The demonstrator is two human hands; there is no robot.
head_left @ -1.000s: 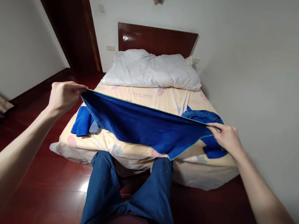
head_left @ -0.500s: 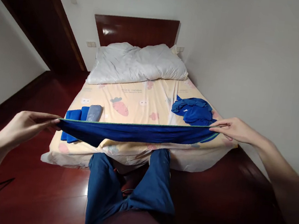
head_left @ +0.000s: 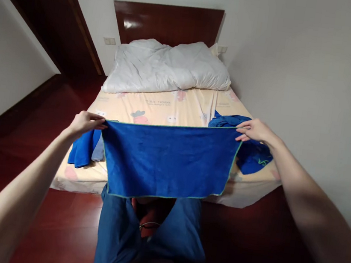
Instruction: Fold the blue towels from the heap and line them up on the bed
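A blue towel [head_left: 168, 160] with a green edge is stretched out flat between my hands, over the near end of the bed. My left hand [head_left: 86, 124] pinches its far left corner. At the far right corner my right hand [head_left: 253, 131] grips the towel between thumb and fingers. Folded blue towels [head_left: 82, 147] lie on the bed below my left hand, beside a folded grey towel [head_left: 98, 149] partly covered by the held one. Behind and under my right hand is a crumpled heap of blue cloths [head_left: 252, 159], partly hidden.
The bed has a cream sheet [head_left: 192, 103] printed with carrots. A white quilt [head_left: 171, 68] lies bunched against the dark wooden headboard [head_left: 170, 25]. A white wall [head_left: 300, 70] runs along the right, and dark red flooring [head_left: 64, 216] surrounds the bed.
The towel has gone from a narrow, edge-on strip to a broad spread surface facing me. Both hands have come closer together and moved up in view, still holding its corners.
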